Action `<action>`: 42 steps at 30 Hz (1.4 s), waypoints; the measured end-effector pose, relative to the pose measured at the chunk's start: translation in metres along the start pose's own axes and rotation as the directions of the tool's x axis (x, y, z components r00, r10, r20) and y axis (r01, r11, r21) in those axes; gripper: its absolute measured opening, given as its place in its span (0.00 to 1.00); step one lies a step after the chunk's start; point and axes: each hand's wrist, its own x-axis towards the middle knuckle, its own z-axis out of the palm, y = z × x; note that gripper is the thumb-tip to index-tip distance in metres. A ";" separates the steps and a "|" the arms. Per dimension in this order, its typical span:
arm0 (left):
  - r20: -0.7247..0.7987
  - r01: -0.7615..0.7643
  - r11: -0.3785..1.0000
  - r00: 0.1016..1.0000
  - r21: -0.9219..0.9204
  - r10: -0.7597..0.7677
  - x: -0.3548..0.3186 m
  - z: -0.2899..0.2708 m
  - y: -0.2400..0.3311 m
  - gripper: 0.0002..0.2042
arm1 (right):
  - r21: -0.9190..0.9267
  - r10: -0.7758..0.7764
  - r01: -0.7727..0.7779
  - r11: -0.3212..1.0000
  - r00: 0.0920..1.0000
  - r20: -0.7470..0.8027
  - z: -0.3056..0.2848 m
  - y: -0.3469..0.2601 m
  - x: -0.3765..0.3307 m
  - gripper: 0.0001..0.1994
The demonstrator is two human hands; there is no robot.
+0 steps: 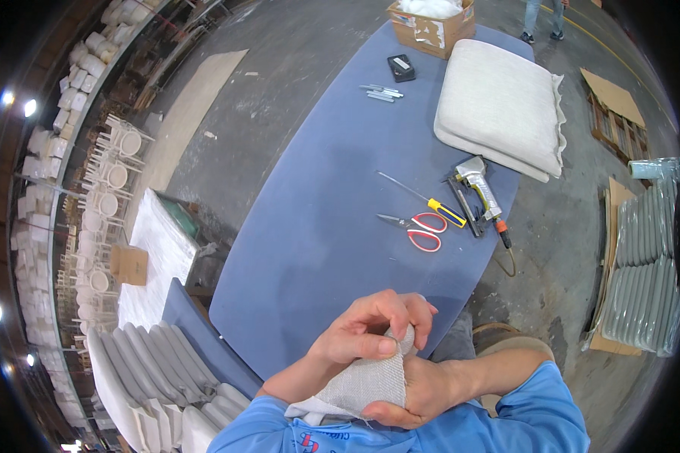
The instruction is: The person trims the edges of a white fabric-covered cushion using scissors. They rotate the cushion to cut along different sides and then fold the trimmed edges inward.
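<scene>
Just in front of my blue shirt (468, 430), grey woven fabric (366, 383) sits between both hands, long axis slanting lower-left to upper-right, left hand (346, 341) pinching its upper end, right hand (429, 385) closed round its right side, neither clearly nearer.

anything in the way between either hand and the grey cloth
Nothing visible: the left hand and right hand both hold the grey cloth directly. The scissors, screwdriver and staple gun lie farther up the blue table, apart from both hands.
</scene>
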 end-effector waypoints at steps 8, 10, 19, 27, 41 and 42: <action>0.072 0.022 0.991 0.997 -0.130 -0.013 0.005 -0.006 -0.002 0.06 | -0.023 0.065 -0.064 0.998 0.998 0.021 -0.001 -0.018 0.020 0.14; 0.100 0.063 0.986 0.994 -0.151 -0.048 0.005 -0.007 0.000 0.08 | -0.010 0.093 -0.093 0.996 0.996 0.012 -0.003 -0.022 0.022 0.13; 0.193 0.296 0.946 0.929 0.131 -0.317 0.018 -0.001 0.019 0.12 | 0.026 0.085 -0.085 0.996 0.996 0.002 -0.005 -0.016 0.001 0.15; 0.200 0.253 0.887 0.916 0.386 -0.348 0.012 0.010 0.024 0.08 | 0.181 0.026 -0.043 0.983 0.995 0.092 -0.007 -0.004 -0.022 0.19; -0.018 0.458 0.769 0.863 0.446 -0.504 0.013 0.034 0.041 0.09 | 0.167 -0.079 0.076 0.983 0.997 0.013 -0.010 0.003 -0.028 0.18; -0.017 0.458 0.764 0.862 0.455 -0.507 0.014 0.034 0.041 0.10 | 0.170 -0.063 0.061 0.984 0.998 0.005 -0.011 0.001 -0.029 0.18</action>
